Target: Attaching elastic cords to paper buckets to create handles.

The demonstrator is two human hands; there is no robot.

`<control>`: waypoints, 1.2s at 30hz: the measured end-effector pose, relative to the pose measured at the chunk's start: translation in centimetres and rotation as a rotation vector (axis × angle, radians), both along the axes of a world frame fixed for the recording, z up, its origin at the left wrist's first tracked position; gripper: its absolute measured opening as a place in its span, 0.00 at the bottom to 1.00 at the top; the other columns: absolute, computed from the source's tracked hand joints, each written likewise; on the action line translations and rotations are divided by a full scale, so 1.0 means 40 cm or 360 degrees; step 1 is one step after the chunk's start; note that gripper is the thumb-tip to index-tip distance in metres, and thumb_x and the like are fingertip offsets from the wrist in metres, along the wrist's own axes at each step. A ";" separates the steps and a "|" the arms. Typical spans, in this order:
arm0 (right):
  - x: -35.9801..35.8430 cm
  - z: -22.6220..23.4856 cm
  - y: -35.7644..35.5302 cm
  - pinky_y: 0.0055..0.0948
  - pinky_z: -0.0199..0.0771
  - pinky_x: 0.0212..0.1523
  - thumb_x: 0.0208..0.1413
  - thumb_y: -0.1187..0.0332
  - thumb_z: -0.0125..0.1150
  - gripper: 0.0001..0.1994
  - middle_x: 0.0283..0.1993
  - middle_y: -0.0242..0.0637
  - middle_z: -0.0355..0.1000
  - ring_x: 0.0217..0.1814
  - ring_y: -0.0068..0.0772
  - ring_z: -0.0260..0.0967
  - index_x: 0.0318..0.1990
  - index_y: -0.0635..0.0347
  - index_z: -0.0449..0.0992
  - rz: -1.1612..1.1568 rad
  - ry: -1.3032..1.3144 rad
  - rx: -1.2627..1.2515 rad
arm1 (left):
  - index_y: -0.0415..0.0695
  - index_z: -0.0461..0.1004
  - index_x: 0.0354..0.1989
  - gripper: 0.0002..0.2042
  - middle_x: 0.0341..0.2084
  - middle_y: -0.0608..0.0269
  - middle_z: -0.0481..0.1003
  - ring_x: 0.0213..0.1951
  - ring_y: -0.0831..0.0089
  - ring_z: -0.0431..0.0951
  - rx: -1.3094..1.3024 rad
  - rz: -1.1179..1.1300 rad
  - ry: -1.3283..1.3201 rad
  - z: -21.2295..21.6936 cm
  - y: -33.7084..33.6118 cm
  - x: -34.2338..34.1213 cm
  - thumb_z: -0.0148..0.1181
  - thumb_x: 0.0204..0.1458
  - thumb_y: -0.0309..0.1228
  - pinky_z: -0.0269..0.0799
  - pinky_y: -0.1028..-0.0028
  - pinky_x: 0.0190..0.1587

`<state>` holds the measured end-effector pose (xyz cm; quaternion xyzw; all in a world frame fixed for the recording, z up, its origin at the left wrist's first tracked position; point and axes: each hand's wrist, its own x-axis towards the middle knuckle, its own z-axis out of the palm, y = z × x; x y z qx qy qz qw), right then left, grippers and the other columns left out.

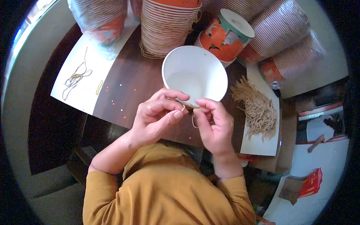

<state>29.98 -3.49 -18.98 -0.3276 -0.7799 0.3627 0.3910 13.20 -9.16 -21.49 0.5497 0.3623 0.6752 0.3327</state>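
A paper bucket with a white inside lies tilted on the table, its mouth toward me. At its near rim, my left hand pinches a thin beige cord between thumb and fingers. Close beside it on the right, my right hand is closed on the same cord, and a small loop hangs below its fingertips. The fingers of both hands hide where the cord meets the bucket's wall. To the right of the bucket lies a heap of beige cords.
A tall stack of nested buckets stands behind. An orange and green bucket sits beside it. Bagged stacks lie at the back right, another bag at back left. A tangled string rests on the table's white left strip.
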 end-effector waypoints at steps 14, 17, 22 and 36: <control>-0.006 -0.083 -0.104 0.31 0.73 0.32 0.50 0.78 0.60 0.10 0.32 0.41 0.73 0.31 0.38 0.73 0.41 0.60 0.71 -0.0031 0.0209 0.0218 | 0.38 0.75 0.40 0.14 0.35 0.58 0.74 0.36 0.63 0.77 0.0483 0.0125 0.1116 -0.027 0.009 -0.031 0.64 0.41 0.22 0.73 0.67 0.39; -0.007 -0.064 -0.097 0.39 0.68 0.31 0.44 0.77 0.62 0.10 0.27 0.38 0.69 0.26 0.42 0.68 0.35 0.57 0.69 0.0176 0.0030 0.0527 | 0.38 0.75 0.40 0.15 0.35 0.58 0.73 0.36 0.65 0.77 0.0806 0.0180 0.1449 -0.027 0.014 -0.039 0.61 0.44 0.32 0.73 0.64 0.40; 0.048 0.024 -0.030 0.37 0.67 0.39 0.41 0.73 0.64 0.09 0.31 0.34 0.71 0.32 0.39 0.68 0.32 0.55 0.71 0.0177 -0.0145 0.0817 | 0.38 0.75 0.38 0.14 0.36 0.57 0.74 0.35 0.66 0.77 0.0947 0.0245 0.1512 -0.034 0.019 -0.047 0.61 0.43 0.30 0.72 0.67 0.38; 0.019 -0.018 -0.046 0.31 0.64 0.34 0.49 0.74 0.59 0.11 0.39 0.35 0.68 0.33 0.33 0.64 0.42 0.64 0.76 0.0066 -0.0431 0.1215 | 0.47 0.75 0.32 0.11 0.31 0.70 0.78 0.29 0.74 0.73 0.0617 0.0969 0.1455 -0.032 -0.033 0.008 0.66 0.36 0.27 0.59 0.72 0.36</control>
